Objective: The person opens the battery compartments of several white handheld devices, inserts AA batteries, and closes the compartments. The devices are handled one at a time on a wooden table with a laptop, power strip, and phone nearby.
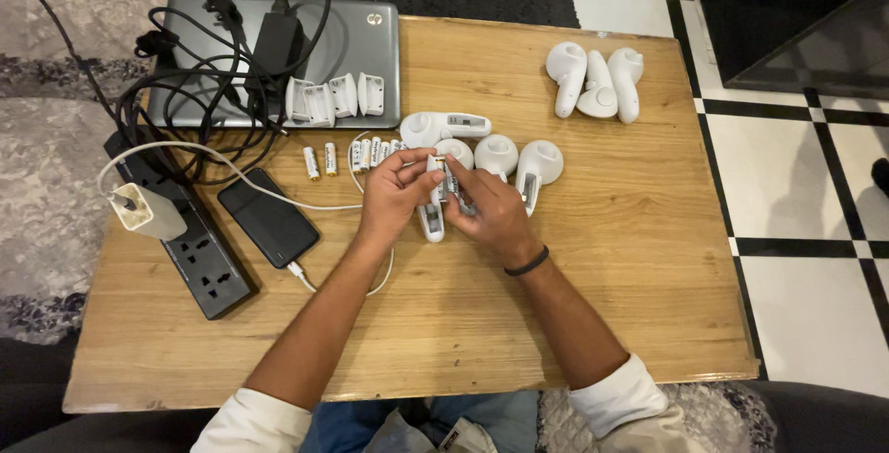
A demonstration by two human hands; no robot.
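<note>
Wooden counter (639,258) fills the head view, set over patterned rug and black-and-white floor tiles

Closed grey laptop (370,55) at the far left corner, a black power brick and tangle of black cables (213,92) heaped on it; three small white battery covers (333,96) lie on its near edge

Black power strip (199,258) along the left edge, white charger plug (148,210) seated in it, white cable running to a black phone (269,217) lying face down

Three white handheld controllers (594,81) bunched at the far right, well apart from the hands. Another white controller (444,125) lies just beyond the hands, long axis left-right; two more (519,164) just right of them, handles toward the person

Both hands meet at counter centre over one white controller (431,221) — long axis runs near-far, handle end pointing at the person, round head hidden under the fingers

Left hand (394,198): fingers narrow, pinching a white cylindrical battery (433,168) at the controller's far part, battery roughly along the same axis

Right hand (491,212): fingers curled around the controller body, holding it; dark band on that wrist

Row of loose white batteries with orange ends (370,153) just left of the hands, all lengthwise near-far — two more (319,160) stand a little apart
</note>
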